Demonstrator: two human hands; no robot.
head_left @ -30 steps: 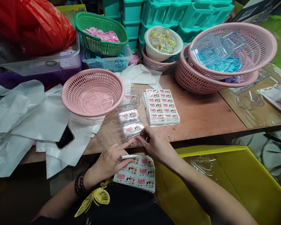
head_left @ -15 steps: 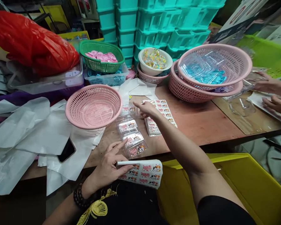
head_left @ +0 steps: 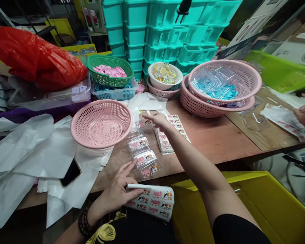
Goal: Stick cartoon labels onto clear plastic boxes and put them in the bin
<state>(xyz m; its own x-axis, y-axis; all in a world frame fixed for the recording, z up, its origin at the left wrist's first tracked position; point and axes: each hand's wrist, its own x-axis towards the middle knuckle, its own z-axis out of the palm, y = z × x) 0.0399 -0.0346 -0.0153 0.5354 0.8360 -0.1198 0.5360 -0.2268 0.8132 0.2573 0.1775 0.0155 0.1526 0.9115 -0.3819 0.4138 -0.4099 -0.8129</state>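
Labelling seems in hand: by the left hand a sticker sheet is pinched, on the near side of the clear cases; the right hand is outstretched (grip unclear), light pressing probably called for

On the worktop, a row of boxes is flanked by a basket on the left and a stack of sticker sheets on the right. Farther left, a phone is partly overlapped by loose paper; stacked bins are ranged behind.
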